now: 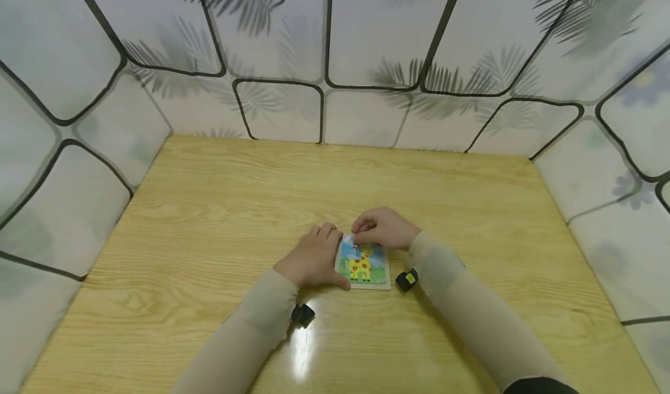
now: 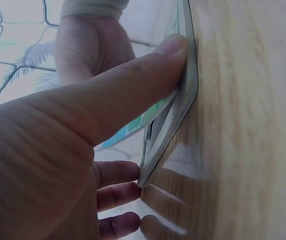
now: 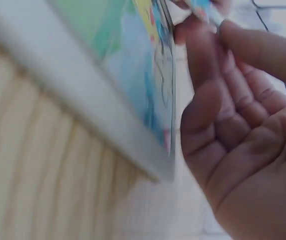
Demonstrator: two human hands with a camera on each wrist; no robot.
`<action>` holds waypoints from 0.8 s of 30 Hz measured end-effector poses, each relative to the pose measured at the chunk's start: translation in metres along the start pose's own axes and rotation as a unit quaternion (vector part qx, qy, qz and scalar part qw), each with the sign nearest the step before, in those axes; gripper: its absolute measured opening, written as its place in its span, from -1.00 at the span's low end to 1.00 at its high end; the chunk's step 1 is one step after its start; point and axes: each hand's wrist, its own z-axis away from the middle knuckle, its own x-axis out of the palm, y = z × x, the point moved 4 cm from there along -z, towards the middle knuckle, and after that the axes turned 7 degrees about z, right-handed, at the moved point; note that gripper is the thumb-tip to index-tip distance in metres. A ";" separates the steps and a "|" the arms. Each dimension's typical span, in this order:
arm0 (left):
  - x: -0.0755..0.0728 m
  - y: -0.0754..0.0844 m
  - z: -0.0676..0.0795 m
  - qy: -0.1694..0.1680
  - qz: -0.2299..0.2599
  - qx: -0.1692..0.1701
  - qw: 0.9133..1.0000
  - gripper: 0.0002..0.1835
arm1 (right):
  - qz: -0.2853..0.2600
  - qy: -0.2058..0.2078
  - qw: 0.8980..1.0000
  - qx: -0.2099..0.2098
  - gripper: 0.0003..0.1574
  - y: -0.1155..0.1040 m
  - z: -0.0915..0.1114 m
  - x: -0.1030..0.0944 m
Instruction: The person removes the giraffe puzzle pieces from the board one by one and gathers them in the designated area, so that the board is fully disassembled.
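A small picture puzzle [image 1: 361, 269] with a yellow giraffe, green ground and blue sky lies on the table in a pale frame. At its left side, my left hand [image 1: 316, 257] holds the frame, thumb along the near left corner and fingertips at the far left. In the left wrist view the thumb [image 2: 132, 80] presses the pale rim [image 2: 175, 115], where a green and blue edge stands tilted off it. Over the puzzle's far edge, my right hand [image 1: 389, 228] pinches a small blue-and-white puzzle piece [image 3: 203, 9] between thumb and index finger, its other fingers curled.
The puzzle lies on a wood-grain table [image 1: 235, 196]. Patterned fabric walls [image 1: 377, 39] with dark lines and leaf prints border it at the back and sides. Small black wrist cameras [image 1: 407, 279] sit under both sleeves, close to the table.
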 end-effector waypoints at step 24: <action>-0.004 -0.005 -0.003 0.007 -0.004 0.003 1.000 -0.27 | 0.153 -0.004 0.988 -0.033 -0.86 -0.019 -0.001 0.011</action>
